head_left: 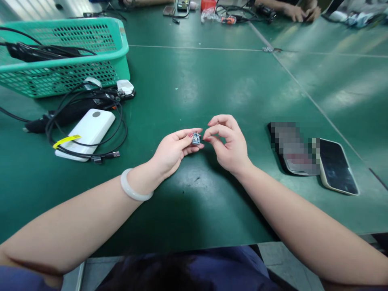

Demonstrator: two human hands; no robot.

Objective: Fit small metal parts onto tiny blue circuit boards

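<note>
Between the thumb and fingers of my left hand (pixel 174 149) is a small bluish-grey part with fine detail on its face (pixel 196 138), which looks like a tiny circuit module. My left hand is closed on it, above the table. Just to its right, my right hand (pixel 228 141) has its thumb and index finger pinched together, with the other fingers curled. Its fingertips are beside the part's right edge, close to a small dark bit there. Whether they hold or touch anything is too small to tell.
On the green table (pixel 194 97), a green basket (pixel 119 52) with black cables stands at the left. Before it lie a white power bank (pixel 91 131) and a coiled cable (pixel 123 133). Two phones (pixel 292 149) lie at the right. Another person's hands (pixel 300 13) are at the far edge.
</note>
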